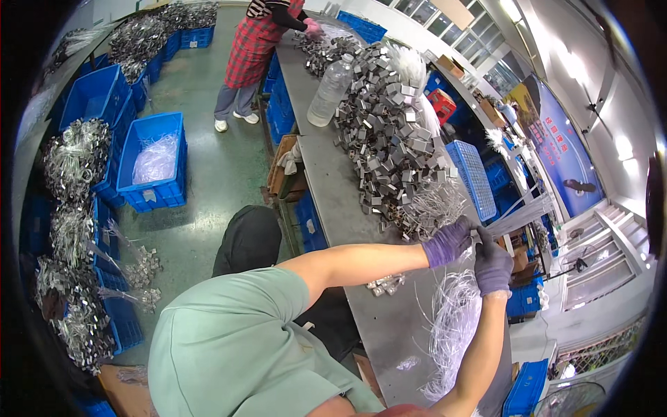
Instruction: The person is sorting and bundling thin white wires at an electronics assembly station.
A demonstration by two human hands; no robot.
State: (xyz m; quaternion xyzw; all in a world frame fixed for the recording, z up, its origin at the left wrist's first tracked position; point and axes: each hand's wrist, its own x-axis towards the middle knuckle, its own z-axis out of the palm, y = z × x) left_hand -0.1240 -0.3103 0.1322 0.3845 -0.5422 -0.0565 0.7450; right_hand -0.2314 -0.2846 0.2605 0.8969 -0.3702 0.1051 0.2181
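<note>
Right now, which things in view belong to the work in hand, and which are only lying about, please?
Probably in the work:
gloved left hand and right hand, close together
heap of metal pieces
clear strands on the table

Probably just lying about:
clear bottle
blue basket
red container

Head-worn fisheye looks down across the workbench (333, 201).

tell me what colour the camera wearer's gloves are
Purple, looking greyer toward the fingers; the gloves show best in the head view.
</note>
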